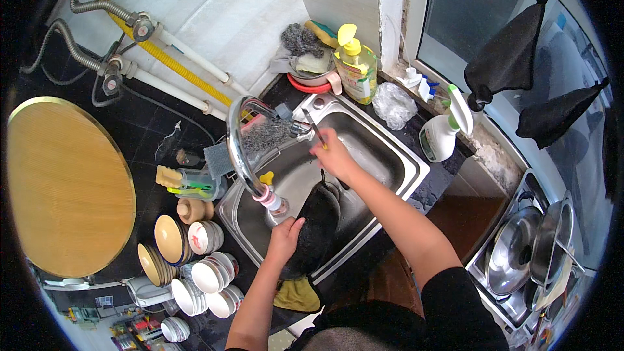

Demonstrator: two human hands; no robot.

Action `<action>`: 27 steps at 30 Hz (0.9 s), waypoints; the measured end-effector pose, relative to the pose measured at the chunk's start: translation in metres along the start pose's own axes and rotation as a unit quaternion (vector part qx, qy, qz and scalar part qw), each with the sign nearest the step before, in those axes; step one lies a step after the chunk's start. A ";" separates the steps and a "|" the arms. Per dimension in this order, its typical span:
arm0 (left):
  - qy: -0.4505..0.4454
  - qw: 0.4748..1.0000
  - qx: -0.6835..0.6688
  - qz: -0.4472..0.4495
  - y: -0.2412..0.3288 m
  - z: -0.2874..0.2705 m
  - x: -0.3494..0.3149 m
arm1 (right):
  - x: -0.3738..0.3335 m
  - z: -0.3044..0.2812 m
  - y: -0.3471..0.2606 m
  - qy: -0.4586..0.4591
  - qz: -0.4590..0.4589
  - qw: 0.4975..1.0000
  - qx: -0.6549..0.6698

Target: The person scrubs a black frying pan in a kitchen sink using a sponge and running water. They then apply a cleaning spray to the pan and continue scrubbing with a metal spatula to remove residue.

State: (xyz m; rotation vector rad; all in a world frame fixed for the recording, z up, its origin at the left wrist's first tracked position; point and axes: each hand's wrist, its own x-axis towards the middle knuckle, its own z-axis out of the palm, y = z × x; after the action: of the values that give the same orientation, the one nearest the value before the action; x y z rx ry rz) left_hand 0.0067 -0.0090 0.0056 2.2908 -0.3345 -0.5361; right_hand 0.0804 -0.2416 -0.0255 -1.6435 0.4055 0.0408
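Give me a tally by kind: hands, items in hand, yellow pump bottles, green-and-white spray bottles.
Hands: 2 (left hand, right hand)
Items in hand: 2 (dark pan, thin tool)
Yellow pump bottle: 1
Green-and-white spray bottle: 1
Total: 6

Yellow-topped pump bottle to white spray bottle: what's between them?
A crumpled clear plastic bag lies between the pump bottle and the spray bottle; head view shows it.
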 end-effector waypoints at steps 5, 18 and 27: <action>-0.007 1.000 0.004 -0.004 0.003 0.000 0.003 | -0.063 -0.017 0.075 -0.021 0.065 0.982 -0.174; 0.056 0.987 0.151 0.029 0.015 0.010 0.002 | -0.107 0.025 0.097 -0.103 0.284 0.937 0.174; 0.048 0.983 0.177 0.022 0.016 0.019 0.004 | -0.128 0.022 0.089 -0.088 0.140 0.986 -0.022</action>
State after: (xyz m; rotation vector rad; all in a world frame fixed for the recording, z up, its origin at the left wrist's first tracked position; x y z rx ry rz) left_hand -0.0003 -0.0335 0.0040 2.6340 -0.4639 -0.3643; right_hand -0.0605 -0.1953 -0.0799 -1.6010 0.5001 0.4063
